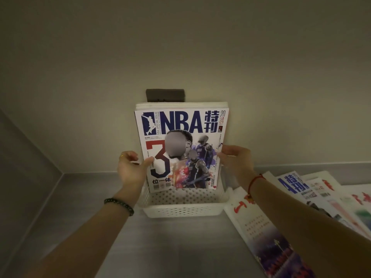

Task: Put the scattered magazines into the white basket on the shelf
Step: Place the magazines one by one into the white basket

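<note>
The grey shelf (170, 247) carries a white basket (183, 212) and scattered magazines (261, 227).

A magazine (180, 149) stands in the basket (182, 210) on the shelf (170, 247), other magazines (259, 225) lying to its right.

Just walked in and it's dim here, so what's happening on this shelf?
A person is standing an NBA magazine upright in the white basket, with the left hand and right hand holding its side edges. Behind it stand other magazines. To the right, scattered magazines lie on the shelf, not yet put away.
</note>
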Tool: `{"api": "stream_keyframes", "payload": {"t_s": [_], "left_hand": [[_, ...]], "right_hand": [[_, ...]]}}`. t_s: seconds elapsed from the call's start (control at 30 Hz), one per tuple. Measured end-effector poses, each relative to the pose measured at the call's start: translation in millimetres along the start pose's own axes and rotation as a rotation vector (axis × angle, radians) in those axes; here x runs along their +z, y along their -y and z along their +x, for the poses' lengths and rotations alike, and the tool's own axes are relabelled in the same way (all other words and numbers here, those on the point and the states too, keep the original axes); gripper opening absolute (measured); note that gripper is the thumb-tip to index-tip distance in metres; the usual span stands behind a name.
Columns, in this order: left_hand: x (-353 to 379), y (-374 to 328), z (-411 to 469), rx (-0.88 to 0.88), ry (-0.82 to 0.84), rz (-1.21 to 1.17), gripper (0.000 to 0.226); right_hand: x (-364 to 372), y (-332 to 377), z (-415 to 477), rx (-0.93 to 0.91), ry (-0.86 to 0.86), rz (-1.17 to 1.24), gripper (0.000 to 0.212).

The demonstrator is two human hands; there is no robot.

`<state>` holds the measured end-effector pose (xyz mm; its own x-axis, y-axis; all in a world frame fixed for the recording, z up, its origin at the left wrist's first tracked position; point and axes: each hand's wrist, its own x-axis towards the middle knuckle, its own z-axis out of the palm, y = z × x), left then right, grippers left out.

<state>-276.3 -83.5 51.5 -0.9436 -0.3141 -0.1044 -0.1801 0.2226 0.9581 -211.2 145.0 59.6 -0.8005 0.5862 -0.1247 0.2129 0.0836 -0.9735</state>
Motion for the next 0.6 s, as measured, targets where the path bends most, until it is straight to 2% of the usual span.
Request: {"api": "stream_keyframes", "payload": {"t_s": [0.1, 0.2, 0.27, 0.4, 0.47, 0.6], "left_hand": [[2.0, -3.8, -20.9, 0.107, 0.069, -0.046, 0.036], [6.8, -7.2, -57.4, 0.208, 0.236, -0.088, 0.032], [12.9, -6.7, -88.2, 0.206, 0.381, -0.118, 0.025], [36.1, 8.5, -154.1, 0.1, 0.603, -0.135, 0.012], [53.4, 20.7, -184.3, -0.034, 0.64, -0.158, 0.003], [84.3, 46.7, -228.3, -0.276, 0.649, -0.189, 0.013]], "right_hand": [[-27.0, 0.3, -7.8, 0.023, 0.114, 0.035, 0.029], [-76.5, -7.6, -17.0, -0.006, 0.136, -0.007, 0.028], [-117.8, -14.5, -25.9, 0.015, 0.131, 0.0, 0.028], [-191.8, -31.0, -52.1, 0.088, 0.083, 0.005, 0.031], [-218.7, -40.8, -64.8, 0.127, 0.074, -0.013, 0.034], [-254.3, -67.1, -79.7, 0.208, 0.087, -0.114, 0.026]]}}
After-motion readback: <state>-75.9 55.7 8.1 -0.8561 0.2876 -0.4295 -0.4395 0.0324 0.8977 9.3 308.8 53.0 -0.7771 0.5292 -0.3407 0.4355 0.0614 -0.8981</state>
